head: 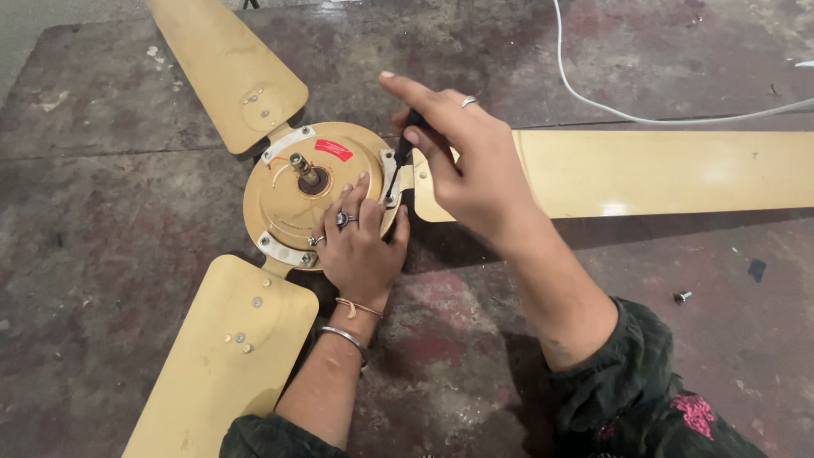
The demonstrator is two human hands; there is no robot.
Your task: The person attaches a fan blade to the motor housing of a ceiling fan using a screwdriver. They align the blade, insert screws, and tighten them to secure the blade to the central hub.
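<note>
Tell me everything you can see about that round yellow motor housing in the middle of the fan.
The motor housing is a round, glossy yellow-tan metal disc lying flat on a worn, stained floor. A short shaft with thin wires stands at its centre, beside a red sticker. Silver brackets with screws join three blades. The left hand presses on it; the right hand holds a screwdriver at its right-side bracket.

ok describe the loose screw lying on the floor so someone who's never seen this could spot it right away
Start at the yellow ceiling fan lying on the dark stained floor and follow its long right blade outward. Just below that blade, right of the person's right forearm, a small metal screw lies alone on the floor. It is loose and shiny, unlike the screws seated in the fan's blade brackets.
</note>
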